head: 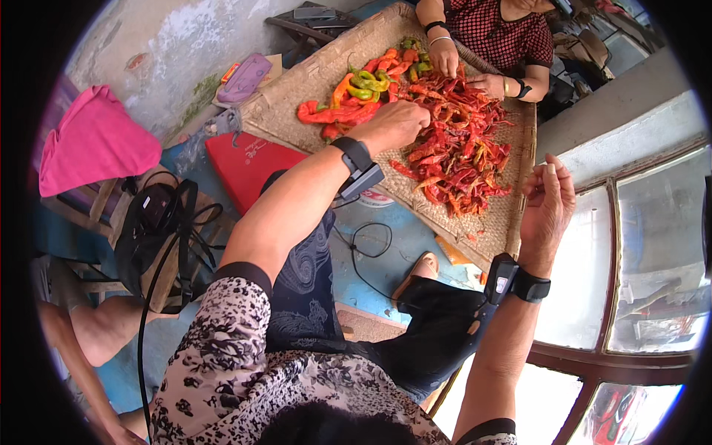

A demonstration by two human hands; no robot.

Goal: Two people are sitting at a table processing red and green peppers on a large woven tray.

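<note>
A large woven tray holds a heap of dried red chili peppers and, left of it, fresher red peppers with green-yellow ones on top. My left hand reaches over the tray to the left edge of the dried heap, its fingers curled; whether they grip a pepper is hidden. My right hand is raised at the tray's right rim, palm side partly in view, thumb and fingertips close together; whether something small is between them is unclear. Both wrists wear black straps with small devices.
Across the tray, a co-worker's two hands touch the peppers. A red box lies left of the tray. A black bag with cables rests on a wooden chair, a pink cloth beyond. Glass windows stand at right; a cable crosses the floor.
</note>
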